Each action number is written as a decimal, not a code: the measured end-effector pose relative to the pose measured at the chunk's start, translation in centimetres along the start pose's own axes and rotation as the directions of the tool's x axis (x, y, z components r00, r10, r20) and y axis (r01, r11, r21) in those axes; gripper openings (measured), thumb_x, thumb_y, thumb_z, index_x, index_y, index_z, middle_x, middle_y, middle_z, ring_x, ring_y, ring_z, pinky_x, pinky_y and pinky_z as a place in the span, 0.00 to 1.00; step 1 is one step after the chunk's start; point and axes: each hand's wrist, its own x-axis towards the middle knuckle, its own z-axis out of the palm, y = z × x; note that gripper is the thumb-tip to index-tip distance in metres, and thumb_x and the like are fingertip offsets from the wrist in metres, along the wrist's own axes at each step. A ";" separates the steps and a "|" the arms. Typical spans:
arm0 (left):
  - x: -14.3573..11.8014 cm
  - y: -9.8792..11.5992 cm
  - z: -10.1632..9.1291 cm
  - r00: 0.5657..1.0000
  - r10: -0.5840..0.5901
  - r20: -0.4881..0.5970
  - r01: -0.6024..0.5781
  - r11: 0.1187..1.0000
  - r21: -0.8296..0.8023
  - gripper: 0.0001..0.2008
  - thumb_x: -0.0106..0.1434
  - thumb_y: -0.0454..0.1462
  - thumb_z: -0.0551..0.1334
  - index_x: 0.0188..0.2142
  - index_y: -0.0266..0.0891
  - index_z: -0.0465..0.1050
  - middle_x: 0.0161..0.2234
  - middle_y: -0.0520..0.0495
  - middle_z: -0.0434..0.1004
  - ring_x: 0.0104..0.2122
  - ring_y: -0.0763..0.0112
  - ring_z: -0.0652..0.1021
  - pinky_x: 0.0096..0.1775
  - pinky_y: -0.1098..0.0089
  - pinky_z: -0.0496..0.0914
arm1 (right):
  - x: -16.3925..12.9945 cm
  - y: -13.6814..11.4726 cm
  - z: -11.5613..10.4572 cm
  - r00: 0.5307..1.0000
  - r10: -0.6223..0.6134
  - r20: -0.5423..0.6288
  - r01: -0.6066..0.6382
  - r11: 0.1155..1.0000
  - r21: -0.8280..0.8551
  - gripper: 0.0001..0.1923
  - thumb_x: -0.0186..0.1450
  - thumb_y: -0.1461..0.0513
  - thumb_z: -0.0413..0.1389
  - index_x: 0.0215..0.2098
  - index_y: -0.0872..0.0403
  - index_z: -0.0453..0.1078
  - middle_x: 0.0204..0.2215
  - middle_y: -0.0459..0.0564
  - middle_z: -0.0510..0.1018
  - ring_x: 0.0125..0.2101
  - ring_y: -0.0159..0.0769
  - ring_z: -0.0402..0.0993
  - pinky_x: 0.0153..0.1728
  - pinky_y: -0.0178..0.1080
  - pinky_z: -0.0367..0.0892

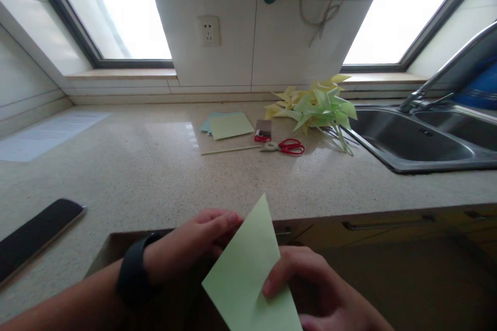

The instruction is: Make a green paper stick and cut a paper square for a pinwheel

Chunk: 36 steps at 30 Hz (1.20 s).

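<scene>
A sheet of light green paper (250, 274) is held up in front of me, just off the counter's front edge, with one corner pointing up. My right hand (314, 284) grips it from the right, thumb flat on the near face and fingers behind. At its left edge is my left hand (207, 235), fingers curled and partly hidden behind the sheet, thumb by the edge. A dark band (135, 271) is on the left wrist.
On the counter (155, 176) lie paper sheets (232, 125), a small red box (263, 131), red-handled scissors (287, 147), a thin stick (231, 150) and paper pinwheels (316, 106). A phone (39, 235) and printed sheet (50, 132) are left; a sink (415, 139) is right.
</scene>
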 end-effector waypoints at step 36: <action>-0.6 -2.0 2.8 0.997 0.073 -0.031 -0.073 0.997 -0.001 0.17 0.72 0.47 0.60 0.51 0.39 0.78 0.42 0.46 0.81 0.40 0.65 0.76 0.44 0.66 0.68 | 1.8 0.0 2.5 0.812 0.385 -0.438 -0.370 0.921 0.123 0.07 0.68 0.56 0.60 0.36 0.51 0.74 0.30 0.44 0.77 0.29 0.31 0.72 0.30 0.32 0.70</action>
